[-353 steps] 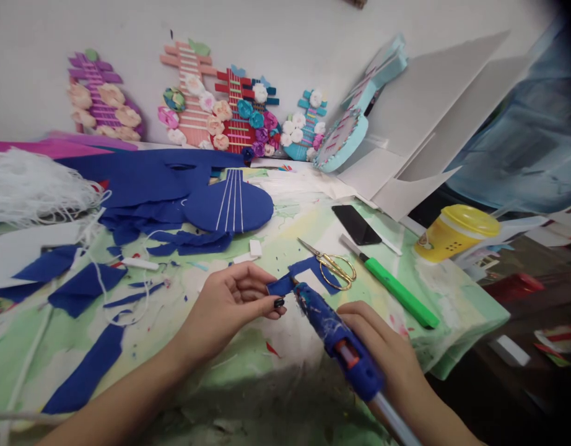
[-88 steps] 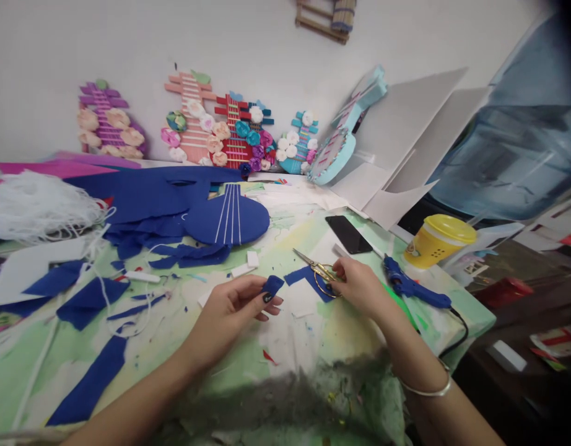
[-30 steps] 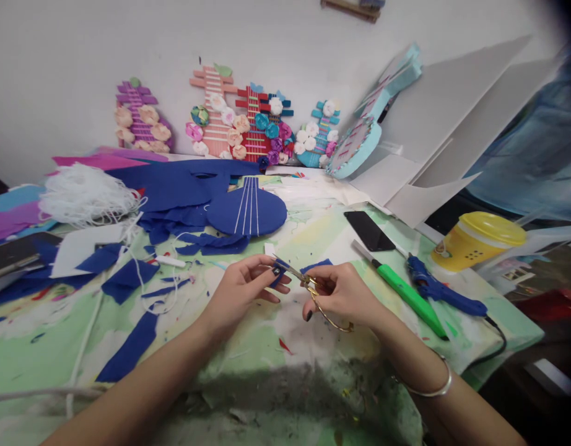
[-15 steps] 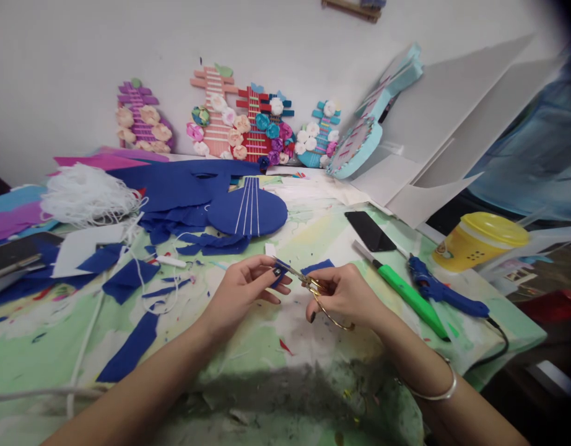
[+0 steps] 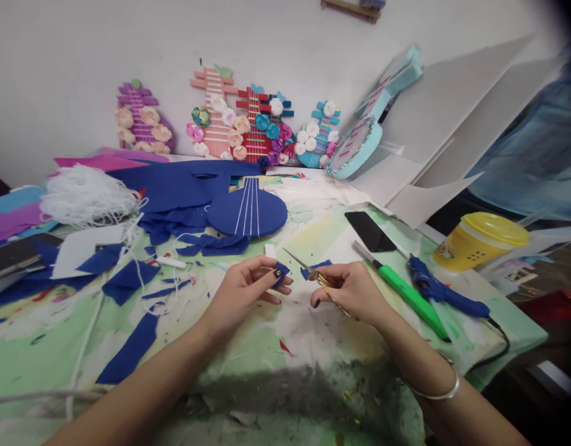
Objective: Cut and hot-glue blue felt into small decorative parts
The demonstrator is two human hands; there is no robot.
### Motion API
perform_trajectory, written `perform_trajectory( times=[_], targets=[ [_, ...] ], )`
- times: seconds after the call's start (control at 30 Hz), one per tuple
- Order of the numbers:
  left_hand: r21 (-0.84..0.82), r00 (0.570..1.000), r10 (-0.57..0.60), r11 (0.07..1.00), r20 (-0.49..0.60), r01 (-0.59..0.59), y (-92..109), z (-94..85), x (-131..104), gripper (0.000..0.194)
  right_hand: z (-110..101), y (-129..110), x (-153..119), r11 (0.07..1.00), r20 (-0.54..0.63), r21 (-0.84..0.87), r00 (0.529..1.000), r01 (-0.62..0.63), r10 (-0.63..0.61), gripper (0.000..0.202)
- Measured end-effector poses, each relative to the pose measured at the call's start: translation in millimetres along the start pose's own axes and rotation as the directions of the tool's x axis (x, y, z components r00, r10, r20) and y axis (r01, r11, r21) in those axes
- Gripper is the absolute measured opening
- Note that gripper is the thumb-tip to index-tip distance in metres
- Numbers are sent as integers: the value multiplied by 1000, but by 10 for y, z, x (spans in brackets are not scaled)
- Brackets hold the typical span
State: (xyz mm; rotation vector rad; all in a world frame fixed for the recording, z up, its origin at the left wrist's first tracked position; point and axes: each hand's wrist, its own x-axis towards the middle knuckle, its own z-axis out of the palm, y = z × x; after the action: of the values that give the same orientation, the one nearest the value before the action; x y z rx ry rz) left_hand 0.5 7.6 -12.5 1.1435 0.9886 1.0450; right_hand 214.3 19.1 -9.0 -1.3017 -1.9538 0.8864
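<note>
Above the table [image 5: 262,344], the scrap [image 5: 284,271] is pinched in the left hand [image 5: 239,285]. The right hand [image 5: 360,290] grips the scissors [image 5: 319,277], their tips near but apart from the scrap, so the blades are not cutting. Farther out lie the blue disc [image 5: 267,210], phone [image 5: 370,231], knife [image 5: 413,300] and glue gun [image 5: 446,293].

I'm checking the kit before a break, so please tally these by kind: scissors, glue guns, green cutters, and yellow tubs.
Scissors, in the right hand: 1
Glue gun: 1
Green cutter: 1
Yellow tub: 1
Total: 4
</note>
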Motion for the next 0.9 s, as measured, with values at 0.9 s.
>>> perform_trajectory(
  times=[0.9],
  targets=[
    [618, 929, 316, 775, -194, -134, 618, -683, 200, 14, -270, 110, 529, 661, -238, -684, 951, -310, 200, 28]
  ],
)
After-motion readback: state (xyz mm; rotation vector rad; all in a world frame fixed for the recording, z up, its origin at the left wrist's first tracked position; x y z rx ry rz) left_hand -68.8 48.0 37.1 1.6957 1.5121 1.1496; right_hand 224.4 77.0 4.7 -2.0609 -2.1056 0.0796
